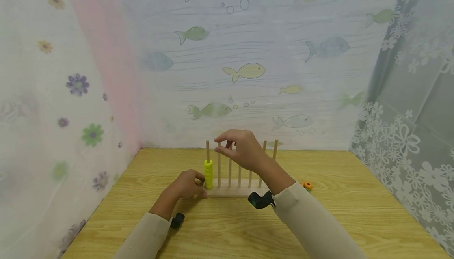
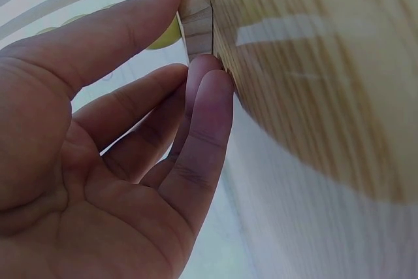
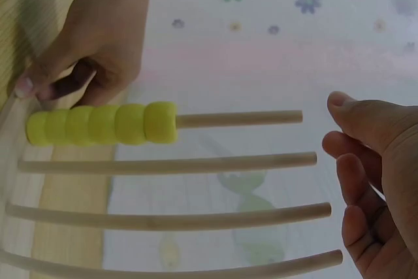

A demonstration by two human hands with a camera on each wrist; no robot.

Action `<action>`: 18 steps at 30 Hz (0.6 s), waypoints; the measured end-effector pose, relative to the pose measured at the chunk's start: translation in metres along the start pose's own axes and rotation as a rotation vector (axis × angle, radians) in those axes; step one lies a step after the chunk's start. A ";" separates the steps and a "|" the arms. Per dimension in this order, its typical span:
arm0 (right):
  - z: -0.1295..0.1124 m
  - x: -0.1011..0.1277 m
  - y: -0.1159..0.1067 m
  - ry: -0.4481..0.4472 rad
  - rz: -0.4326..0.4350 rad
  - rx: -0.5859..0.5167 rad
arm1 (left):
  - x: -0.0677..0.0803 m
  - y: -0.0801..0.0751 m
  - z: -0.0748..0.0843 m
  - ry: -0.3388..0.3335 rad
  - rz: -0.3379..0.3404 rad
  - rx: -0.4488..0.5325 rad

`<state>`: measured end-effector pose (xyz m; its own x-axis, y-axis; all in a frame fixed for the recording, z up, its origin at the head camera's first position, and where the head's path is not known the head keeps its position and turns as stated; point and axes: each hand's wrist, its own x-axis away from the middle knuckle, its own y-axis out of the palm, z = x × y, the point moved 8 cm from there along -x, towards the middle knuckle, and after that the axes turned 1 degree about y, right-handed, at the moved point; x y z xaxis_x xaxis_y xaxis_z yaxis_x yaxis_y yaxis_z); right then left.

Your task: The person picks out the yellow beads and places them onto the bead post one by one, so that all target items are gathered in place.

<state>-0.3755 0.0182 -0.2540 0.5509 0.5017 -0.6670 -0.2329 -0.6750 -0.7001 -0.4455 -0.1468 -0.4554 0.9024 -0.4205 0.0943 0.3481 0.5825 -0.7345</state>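
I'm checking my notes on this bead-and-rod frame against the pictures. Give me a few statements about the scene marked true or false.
1. The yellow beads sit on the leftmost rod. True.
2. The right hand holds a yellow bead. False: in the right wrist view its fingers are empty, near the rod tips.
3. The left hand touches the wooden base at its left end. True.
4. Every rod carries beads. False: the other rods are bare.
5. An orange piece lies on the table to the right of the frame. True.
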 end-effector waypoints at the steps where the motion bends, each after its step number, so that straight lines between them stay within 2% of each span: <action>1: -0.001 0.001 0.000 -0.002 -0.001 0.001 | 0.000 0.000 0.000 0.000 0.000 0.002; 9: 0.000 0.019 -0.002 -0.021 -0.002 0.058 | 0.000 0.000 -0.001 -0.017 0.007 -0.002; 18: 0.005 0.039 -0.006 -0.014 -0.008 0.051 | 0.000 -0.002 0.000 -0.019 0.011 -0.017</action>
<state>-0.3564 0.0443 -0.2771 0.5420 0.5143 -0.6646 -0.2691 -0.6430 -0.7171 -0.4458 -0.1479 -0.4538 0.9109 -0.4008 0.0982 0.3337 0.5755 -0.7466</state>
